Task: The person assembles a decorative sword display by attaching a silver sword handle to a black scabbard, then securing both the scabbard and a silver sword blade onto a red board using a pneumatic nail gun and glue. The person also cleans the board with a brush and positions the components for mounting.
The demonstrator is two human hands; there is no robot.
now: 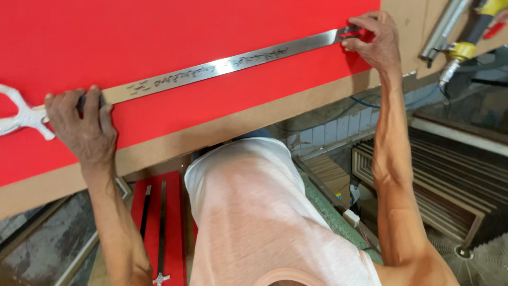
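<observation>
Head view shows a long steel sword blade [222, 64] lying flat across a red board [159, 32]. Left hand [82, 124] is closed over the blade near its white hilt [21, 117] at left. Right hand [374, 38] pinches the blade's far right tip with curled fingers. An air tool [465, 42] lies further right.

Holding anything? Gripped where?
Yes, a long engraved metal blade on the red board: left hand near the white hilt, right hand at the opposite end.
</observation>
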